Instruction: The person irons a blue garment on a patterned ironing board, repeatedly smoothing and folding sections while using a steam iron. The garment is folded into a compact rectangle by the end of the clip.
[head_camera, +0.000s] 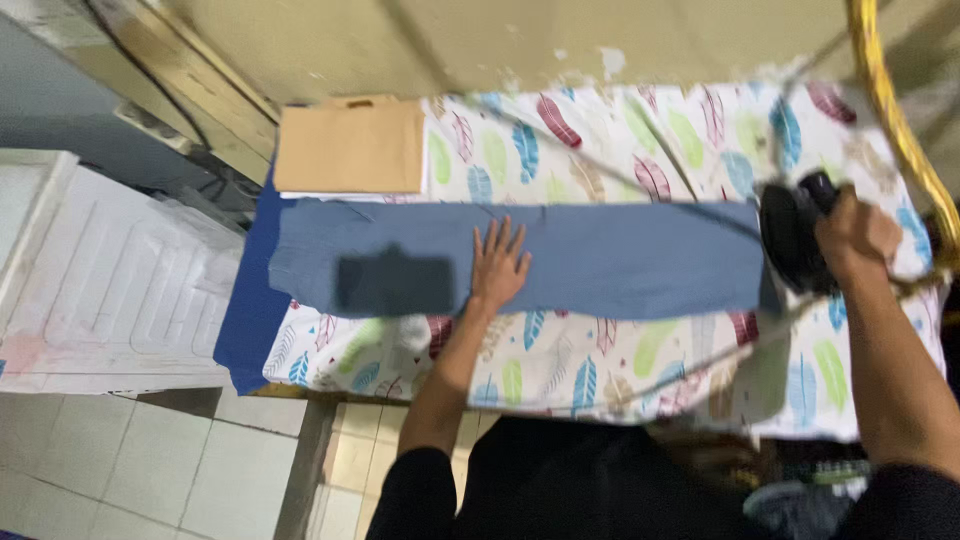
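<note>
A blue-grey garment (620, 258) lies stretched flat across an ironing surface covered in a feather-patterned cloth (620, 360). My left hand (497, 265) rests flat on the garment with fingers spread, just right of a darker patch (392, 284) on the fabric. My right hand (855, 235) grips the handle of a black iron (795, 235) that sits at the garment's right end.
A tan folded piece (350, 148) lies at the far left corner of the surface. A yellow cord (895, 110) runs down the right side. A white panelled cabinet (110, 290) stands to the left, over a tiled floor (130, 470).
</note>
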